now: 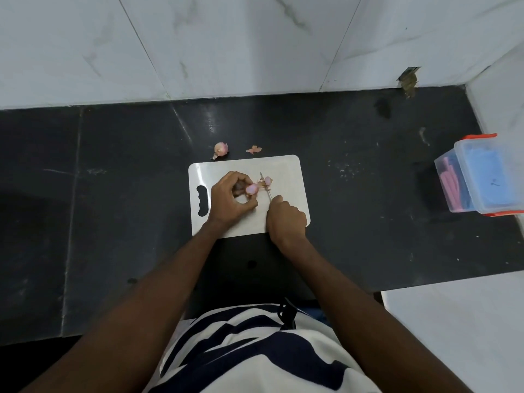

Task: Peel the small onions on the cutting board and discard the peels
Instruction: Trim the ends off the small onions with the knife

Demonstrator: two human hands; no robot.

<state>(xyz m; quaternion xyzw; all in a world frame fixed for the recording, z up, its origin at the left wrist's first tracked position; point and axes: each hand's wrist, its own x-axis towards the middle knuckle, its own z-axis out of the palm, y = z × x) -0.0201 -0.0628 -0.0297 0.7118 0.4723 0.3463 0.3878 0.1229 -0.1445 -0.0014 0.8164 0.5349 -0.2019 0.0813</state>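
Observation:
A white cutting board lies on the dark counter. My left hand pinches a small pink onion against the board. My right hand grips a knife, handle hidden in the fist, thin blade pointing away just right of that onion. A second small onion piece with peel lies on the board right of the blade. Another small onion and a loose peel scrap rest on the counter just beyond the board's far edge.
A clear plastic box with orange clips, holding pink and blue items, stands at the right on the counter. A white tiled wall rises behind the counter. The counter's front edge runs close to my striped shirt.

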